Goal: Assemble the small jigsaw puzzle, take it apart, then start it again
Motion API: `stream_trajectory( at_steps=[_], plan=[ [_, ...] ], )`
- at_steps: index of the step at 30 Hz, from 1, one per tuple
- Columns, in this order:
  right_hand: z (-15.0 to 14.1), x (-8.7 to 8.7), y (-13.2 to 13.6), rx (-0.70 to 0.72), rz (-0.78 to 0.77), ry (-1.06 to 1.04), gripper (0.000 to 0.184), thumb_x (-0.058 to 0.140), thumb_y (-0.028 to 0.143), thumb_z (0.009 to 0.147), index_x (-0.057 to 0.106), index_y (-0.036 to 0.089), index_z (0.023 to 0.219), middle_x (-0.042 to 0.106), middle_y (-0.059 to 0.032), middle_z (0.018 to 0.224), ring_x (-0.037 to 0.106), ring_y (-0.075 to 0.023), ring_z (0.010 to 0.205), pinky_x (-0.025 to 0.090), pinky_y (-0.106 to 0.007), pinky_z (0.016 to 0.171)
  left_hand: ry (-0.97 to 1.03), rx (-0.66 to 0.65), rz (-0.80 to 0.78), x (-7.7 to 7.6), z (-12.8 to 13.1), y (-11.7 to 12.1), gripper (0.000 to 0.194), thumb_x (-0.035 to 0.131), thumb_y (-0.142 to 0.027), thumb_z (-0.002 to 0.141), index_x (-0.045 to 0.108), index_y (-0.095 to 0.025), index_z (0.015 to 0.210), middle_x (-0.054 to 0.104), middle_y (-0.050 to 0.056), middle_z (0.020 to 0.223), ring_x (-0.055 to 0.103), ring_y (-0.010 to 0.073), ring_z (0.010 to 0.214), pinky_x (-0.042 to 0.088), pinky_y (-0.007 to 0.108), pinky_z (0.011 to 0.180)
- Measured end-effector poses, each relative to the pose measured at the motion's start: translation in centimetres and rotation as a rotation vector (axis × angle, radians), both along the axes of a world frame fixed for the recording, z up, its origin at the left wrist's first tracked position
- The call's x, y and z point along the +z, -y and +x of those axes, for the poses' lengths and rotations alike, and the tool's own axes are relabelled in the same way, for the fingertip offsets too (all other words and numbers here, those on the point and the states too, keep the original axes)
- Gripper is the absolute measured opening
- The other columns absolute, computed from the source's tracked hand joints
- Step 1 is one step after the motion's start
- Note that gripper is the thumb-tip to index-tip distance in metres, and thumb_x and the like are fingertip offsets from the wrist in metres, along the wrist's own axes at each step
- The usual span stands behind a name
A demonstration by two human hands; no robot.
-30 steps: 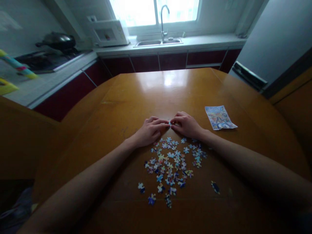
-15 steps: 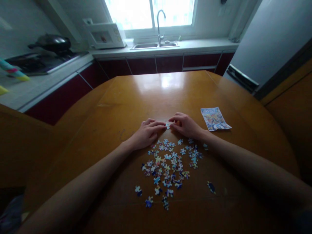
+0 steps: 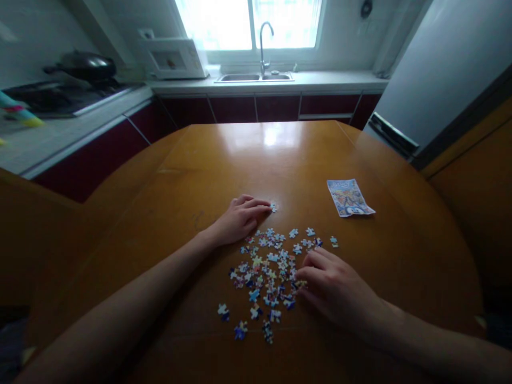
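Observation:
Several small colourful jigsaw pieces (image 3: 272, 269) lie scattered on a glossy wooden table (image 3: 224, 160). My left hand (image 3: 240, 220) rests flat on the table past the pile, fingers stretched toward a small joined bit of puzzle (image 3: 274, 207) at its fingertips. My right hand (image 3: 334, 288) lies on the right side of the pile, fingers curled down, fingertips pinching at a piece near the pile's edge. What sits between those fingertips is too small to name.
A printed puzzle picture sheet (image 3: 349, 197) lies on the table to the right. Beyond the table runs a kitchen counter with a sink and tap (image 3: 262, 50), a white microwave (image 3: 174, 57) and a wok on the stove (image 3: 86, 65). A grey fridge (image 3: 436, 74) stands at right.
My right hand left the joined bit beside the left hand and drew back toward me onto the right side of the pile. The left hand stayed put.

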State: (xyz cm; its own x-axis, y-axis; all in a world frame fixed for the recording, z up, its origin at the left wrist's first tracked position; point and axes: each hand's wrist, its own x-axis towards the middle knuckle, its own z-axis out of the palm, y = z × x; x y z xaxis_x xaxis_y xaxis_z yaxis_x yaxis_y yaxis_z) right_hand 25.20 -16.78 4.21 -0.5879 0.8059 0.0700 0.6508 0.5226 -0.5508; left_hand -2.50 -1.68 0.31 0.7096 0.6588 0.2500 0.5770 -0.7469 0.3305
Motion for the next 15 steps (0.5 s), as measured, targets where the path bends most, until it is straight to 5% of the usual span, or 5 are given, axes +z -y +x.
stream_trajectory(
  at_steps=[15],
  plan=[
    [-1.06, -0.71, 0.26, 0.031, -0.040, 0.042, 0.006, 0.065, 0.011, 0.086, 0.062, 0.016, 0.088, 0.063, -0.0088, 0.098, 0.055, -0.0225, 0.093, 0.050, -0.036, 0.082, 0.000, 0.008, -0.005, -0.01, -0.03, -0.08, 0.052, 0.048, -0.013, 0.090, 0.059, -0.036, 0.135, 0.061, -0.002, 0.137, 0.049, 0.0251, 0.118, 0.036, 0.047, 0.106]
  ],
)
